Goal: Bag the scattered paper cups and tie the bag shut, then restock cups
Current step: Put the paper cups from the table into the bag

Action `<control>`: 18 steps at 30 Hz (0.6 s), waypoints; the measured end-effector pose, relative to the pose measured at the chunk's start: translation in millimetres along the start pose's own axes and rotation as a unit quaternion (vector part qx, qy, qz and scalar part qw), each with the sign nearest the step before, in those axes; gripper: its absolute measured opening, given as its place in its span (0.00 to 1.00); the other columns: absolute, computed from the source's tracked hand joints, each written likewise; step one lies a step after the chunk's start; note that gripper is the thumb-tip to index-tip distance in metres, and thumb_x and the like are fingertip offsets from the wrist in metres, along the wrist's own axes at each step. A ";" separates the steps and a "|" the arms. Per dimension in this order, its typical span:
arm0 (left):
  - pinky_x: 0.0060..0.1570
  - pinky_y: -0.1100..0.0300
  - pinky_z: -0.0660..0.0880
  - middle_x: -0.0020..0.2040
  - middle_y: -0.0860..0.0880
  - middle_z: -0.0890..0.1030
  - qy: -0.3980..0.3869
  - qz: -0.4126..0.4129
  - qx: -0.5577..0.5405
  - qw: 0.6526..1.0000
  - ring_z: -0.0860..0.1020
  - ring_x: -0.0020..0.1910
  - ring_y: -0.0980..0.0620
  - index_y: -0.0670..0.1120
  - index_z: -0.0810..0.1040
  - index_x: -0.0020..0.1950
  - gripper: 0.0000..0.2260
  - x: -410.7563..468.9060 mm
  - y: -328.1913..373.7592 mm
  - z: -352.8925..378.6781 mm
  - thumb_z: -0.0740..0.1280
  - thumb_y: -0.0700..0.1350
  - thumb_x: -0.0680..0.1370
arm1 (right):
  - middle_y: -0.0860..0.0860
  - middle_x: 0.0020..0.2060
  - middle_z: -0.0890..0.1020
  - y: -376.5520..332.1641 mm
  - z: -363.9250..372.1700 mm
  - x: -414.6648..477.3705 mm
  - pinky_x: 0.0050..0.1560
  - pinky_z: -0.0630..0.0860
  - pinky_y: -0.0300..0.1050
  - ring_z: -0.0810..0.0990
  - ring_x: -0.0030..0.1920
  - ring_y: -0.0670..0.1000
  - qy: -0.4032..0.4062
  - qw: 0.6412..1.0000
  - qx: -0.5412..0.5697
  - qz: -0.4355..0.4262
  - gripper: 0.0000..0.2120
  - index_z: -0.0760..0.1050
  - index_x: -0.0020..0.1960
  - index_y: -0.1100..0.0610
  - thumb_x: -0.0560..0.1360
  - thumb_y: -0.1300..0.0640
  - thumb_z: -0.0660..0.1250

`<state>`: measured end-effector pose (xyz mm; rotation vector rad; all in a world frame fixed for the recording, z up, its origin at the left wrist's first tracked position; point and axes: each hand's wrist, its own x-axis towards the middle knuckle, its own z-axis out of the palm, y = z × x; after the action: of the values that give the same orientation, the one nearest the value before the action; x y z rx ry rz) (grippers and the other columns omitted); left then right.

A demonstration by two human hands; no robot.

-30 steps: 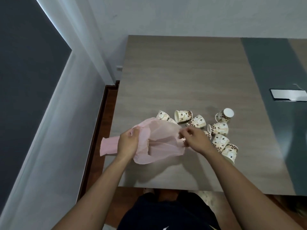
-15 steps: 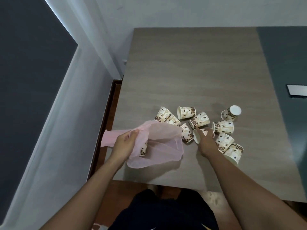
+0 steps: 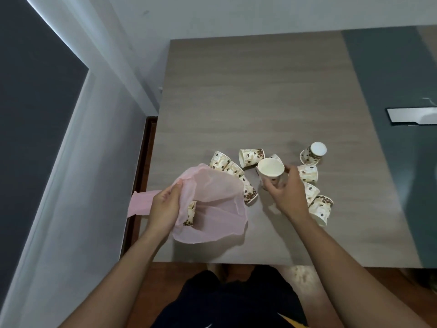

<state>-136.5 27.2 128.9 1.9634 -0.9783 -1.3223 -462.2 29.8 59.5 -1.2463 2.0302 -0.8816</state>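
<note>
My left hand (image 3: 163, 209) pinches the pink bag's (image 3: 212, 209) rim at lower centre; my right hand (image 3: 287, 192) grips a cup (image 3: 270, 170) above the table (image 3: 260, 91).

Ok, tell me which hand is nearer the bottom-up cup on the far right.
Right. The right hand, holding a second cup, is just left of the bottom-up cup; the left hand grips the pink bag much farther left.

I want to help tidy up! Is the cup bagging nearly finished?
Barely started. Done: one paper cup shows inside the pink plastic bag. In hand: the left hand grips the bag's mouth, and the right hand holds a second cup. Left: the scattered cups on the table need bagging, the bag is untied, then restocking.
</note>
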 end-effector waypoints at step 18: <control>0.43 0.54 0.75 0.40 0.43 0.78 -0.061 0.094 -0.022 0.993 0.78 0.40 0.49 0.37 0.82 0.49 0.29 -15.9 6.8 0.9 0.60 0.62 0.89 | 0.53 0.52 0.91 -55.7 141.7 -79.2 0.67 0.82 0.57 0.89 0.56 0.55 -0.307 0.946 0.060 0.082 0.10 0.88 0.58 0.56 0.81 0.55 0.71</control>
<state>-143.0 36.4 142.1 1.7270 -1.1517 -1.3576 -294.7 50.7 28.6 -1.0898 1.5262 -0.4498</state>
